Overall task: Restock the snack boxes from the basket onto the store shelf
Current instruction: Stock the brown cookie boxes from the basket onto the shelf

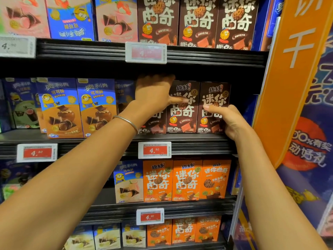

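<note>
Left hand (153,92) covers brown box (155,127) above price tag (154,150) (blurred fingers, grip unclear); right hand (229,120) pinches rightmost brown box (214,94).

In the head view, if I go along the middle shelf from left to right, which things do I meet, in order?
dark blue-green snack box, first blue-and-caramel cartoon box, second blue-and-caramel cartoon box, left hand, middle dark brown cookie box, right dark brown cookie box, right hand
</note>
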`<action>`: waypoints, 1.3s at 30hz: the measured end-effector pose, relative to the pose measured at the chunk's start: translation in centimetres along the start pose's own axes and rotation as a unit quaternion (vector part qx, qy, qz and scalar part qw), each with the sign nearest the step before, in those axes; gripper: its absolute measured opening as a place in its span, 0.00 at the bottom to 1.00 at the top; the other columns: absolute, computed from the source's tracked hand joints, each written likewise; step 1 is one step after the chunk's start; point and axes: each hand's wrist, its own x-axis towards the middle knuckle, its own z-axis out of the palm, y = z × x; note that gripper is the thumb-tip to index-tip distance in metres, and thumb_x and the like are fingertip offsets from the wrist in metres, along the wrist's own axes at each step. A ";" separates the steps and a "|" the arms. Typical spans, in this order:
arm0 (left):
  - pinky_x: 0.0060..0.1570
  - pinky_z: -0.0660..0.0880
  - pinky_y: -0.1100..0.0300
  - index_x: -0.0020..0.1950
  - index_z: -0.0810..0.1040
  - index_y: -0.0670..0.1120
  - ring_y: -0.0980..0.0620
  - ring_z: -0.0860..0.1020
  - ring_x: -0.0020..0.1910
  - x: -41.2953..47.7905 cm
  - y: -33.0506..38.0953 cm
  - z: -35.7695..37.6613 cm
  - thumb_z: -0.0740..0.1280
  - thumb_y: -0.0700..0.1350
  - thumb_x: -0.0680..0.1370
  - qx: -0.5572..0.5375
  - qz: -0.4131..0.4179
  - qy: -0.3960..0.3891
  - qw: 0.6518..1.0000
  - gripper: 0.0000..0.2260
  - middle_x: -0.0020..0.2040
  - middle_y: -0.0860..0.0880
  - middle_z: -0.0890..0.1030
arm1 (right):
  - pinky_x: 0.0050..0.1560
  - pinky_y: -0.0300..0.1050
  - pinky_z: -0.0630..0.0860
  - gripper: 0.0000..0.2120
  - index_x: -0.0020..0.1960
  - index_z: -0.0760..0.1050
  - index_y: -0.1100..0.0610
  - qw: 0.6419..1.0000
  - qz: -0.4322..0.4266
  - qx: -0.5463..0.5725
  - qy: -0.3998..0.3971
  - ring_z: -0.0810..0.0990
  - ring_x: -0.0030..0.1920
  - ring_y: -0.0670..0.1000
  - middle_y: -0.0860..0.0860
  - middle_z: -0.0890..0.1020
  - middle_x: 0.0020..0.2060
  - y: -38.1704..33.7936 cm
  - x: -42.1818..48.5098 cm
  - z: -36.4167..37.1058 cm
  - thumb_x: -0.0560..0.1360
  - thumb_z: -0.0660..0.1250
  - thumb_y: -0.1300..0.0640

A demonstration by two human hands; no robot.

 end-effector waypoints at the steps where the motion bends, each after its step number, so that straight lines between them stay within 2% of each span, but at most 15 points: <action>1: 0.66 0.71 0.44 0.76 0.68 0.57 0.36 0.71 0.71 0.0 0.1 0.0 0.61 0.80 0.69 0.000 0.001 0.001 1.000 0.42 0.74 0.43 0.72 | 0.37 0.43 0.82 0.27 0.53 0.71 0.52 1.000 -0.003 0.001 0.004 0.86 0.49 0.53 0.53 0.85 0.51 0.0 0.0 0.0 0.63 0.83 0.50; 5: 0.64 0.72 0.43 0.76 0.67 0.56 0.36 0.74 0.68 0.0 0.4 -0.1 0.61 0.80 0.70 -0.015 0.004 -0.004 1.000 0.42 0.70 0.42 0.75 | 0.41 0.45 0.83 0.32 0.61 0.73 0.56 1.000 -0.011 0.002 0.010 0.87 0.50 0.53 0.53 0.86 0.51 0.0 -0.2 -0.1 0.63 0.83 0.50; 9: 0.62 0.72 0.43 0.76 0.68 0.54 0.36 0.75 0.66 -0.1 0.6 -0.1 0.60 0.80 0.71 -0.020 0.007 -0.003 1.000 0.42 0.68 0.43 0.77 | 0.37 0.41 0.81 0.20 0.52 0.76 0.51 0.999 -0.038 0.001 0.009 0.88 0.42 0.47 0.45 0.88 0.39 0.2 -0.4 -0.2 0.65 0.82 0.51; 11: 0.64 0.71 0.43 0.76 0.67 0.54 0.36 0.74 0.68 -0.2 0.4 -0.1 0.59 0.80 0.70 -0.016 0.006 -0.013 1.000 0.43 0.70 0.43 0.75 | 0.41 0.43 0.82 0.21 0.54 0.78 0.52 0.999 -0.043 -0.011 0.007 0.88 0.44 0.48 0.48 0.88 0.43 0.3 -0.4 -0.2 0.66 0.82 0.50; 16: 0.68 0.69 0.41 0.77 0.67 0.56 0.37 0.73 0.70 -0.5 -0.2 -0.1 0.59 0.82 0.69 -0.030 0.015 -0.021 0.999 0.44 0.72 0.44 0.74 | 0.46 0.46 0.81 0.33 0.66 0.74 0.57 0.999 -0.029 -0.014 -0.003 0.87 0.50 0.52 0.53 0.87 0.52 0.3 -0.5 -0.5 0.68 0.77 0.41; 21: 0.75 0.61 0.39 0.78 0.66 0.57 0.38 0.69 0.74 -0.7 0.0 -0.5 0.55 0.83 0.70 -0.026 0.001 0.037 0.999 0.45 0.75 0.45 0.73 | 0.41 0.42 0.79 0.33 0.64 0.70 0.54 0.998 -0.048 -0.011 0.051 0.85 0.50 0.49 0.49 0.83 0.54 0.3 -1.1 -0.5 0.68 0.76 0.38; 23: 0.75 0.62 0.40 0.79 0.67 0.54 0.38 0.69 0.75 -1.3 -0.1 -0.6 0.52 0.82 0.71 -0.016 -0.017 0.073 0.997 0.45 0.75 0.44 0.73 | 0.37 0.38 0.78 0.32 0.64 0.68 0.51 0.996 -0.058 -0.013 0.059 0.83 0.49 0.46 0.46 0.81 0.53 0.4 -1.3 -0.4 0.69 0.75 0.38; 25: 0.64 0.71 0.42 0.73 0.73 0.48 0.36 0.75 0.68 -2.3 -0.1 -0.4 0.56 0.79 0.74 -0.041 -0.050 0.100 0.993 0.42 0.66 0.41 0.79 | 0.39 0.38 0.78 0.31 0.65 0.67 0.50 0.996 -0.064 -0.015 0.058 0.83 0.50 0.45 0.45 0.81 0.54 0.5 -1.3 -0.5 0.70 0.74 0.37; 26: 0.58 0.74 0.44 0.69 0.75 0.44 0.35 0.78 0.63 -3.1 0.0 -0.2 0.59 0.76 0.75 -0.061 -0.070 0.113 0.989 0.39 0.59 0.40 0.81 | 0.41 0.39 0.78 0.33 0.67 0.67 0.50 0.996 -0.065 -0.018 0.059 0.82 0.51 0.45 0.46 0.80 0.56 0.5 -1.4 -0.5 0.70 0.74 0.37; 27: 0.56 0.75 0.44 0.67 0.75 0.42 0.35 0.77 0.61 -3.9 0.1 0.1 0.63 0.73 0.76 -0.083 -0.091 0.130 0.984 0.36 0.56 0.38 0.81 | 0.44 0.41 0.78 0.36 0.70 0.66 0.51 0.996 -0.067 -0.019 0.060 0.81 0.52 0.46 0.46 0.79 0.57 0.6 -1.4 -0.5 0.70 0.74 0.37; 30: 0.69 0.69 0.43 0.74 0.67 0.40 0.32 0.66 0.72 -6.6 0.6 1.3 0.73 0.62 0.75 -0.193 -0.147 0.186 0.952 0.37 0.71 0.33 0.69 | 0.42 0.39 0.76 0.39 0.73 0.64 0.52 0.995 -0.073 -0.021 0.071 0.80 0.50 0.43 0.43 0.78 0.52 0.7 -1.4 -0.4 0.71 0.74 0.37; 32: 0.73 0.62 0.50 0.80 0.58 0.41 0.34 0.59 0.77 -7.9 1.0 1.8 0.76 0.57 0.74 -0.282 -0.176 0.184 0.925 0.44 0.77 0.34 0.59 | 0.40 0.38 0.76 0.37 0.72 0.65 0.52 0.994 -0.071 -0.022 0.075 0.81 0.48 0.43 0.42 0.78 0.51 0.7 -1.5 -0.4 0.72 0.73 0.37; 35: 0.67 0.56 0.58 0.83 0.49 0.41 0.37 0.58 0.77 -8.6 1.3 2.8 0.79 0.54 0.73 -0.361 -0.234 0.150 0.890 0.51 0.76 0.37 0.58 | 0.39 0.37 0.76 0.32 0.68 0.67 0.50 0.995 -0.059 -0.026 0.070 0.82 0.49 0.44 0.43 0.80 0.52 0.4 -1.8 0.0 0.71 0.74 0.37; 37: 0.65 0.57 0.59 0.82 0.50 0.40 0.39 0.58 0.76 -8.6 1.4 3.1 0.79 0.52 0.73 -0.365 -0.274 0.132 0.880 0.50 0.75 0.39 0.58 | 0.39 0.37 0.75 0.28 0.63 0.68 0.48 0.996 -0.057 -0.033 0.059 0.82 0.48 0.43 0.42 0.80 0.51 0.2 -1.9 0.4 0.71 0.74 0.37; 39: 0.66 0.64 0.56 0.81 0.54 0.41 0.40 0.60 0.75 -8.6 1.4 3.2 0.79 0.51 0.73 -0.340 -0.293 0.115 0.886 0.46 0.74 0.40 0.59 | 0.40 0.37 0.74 0.26 0.61 0.68 0.46 0.996 -0.058 -0.039 0.051 0.81 0.48 0.42 0.42 0.80 0.50 0.1 -2.0 0.6 0.71 0.74 0.38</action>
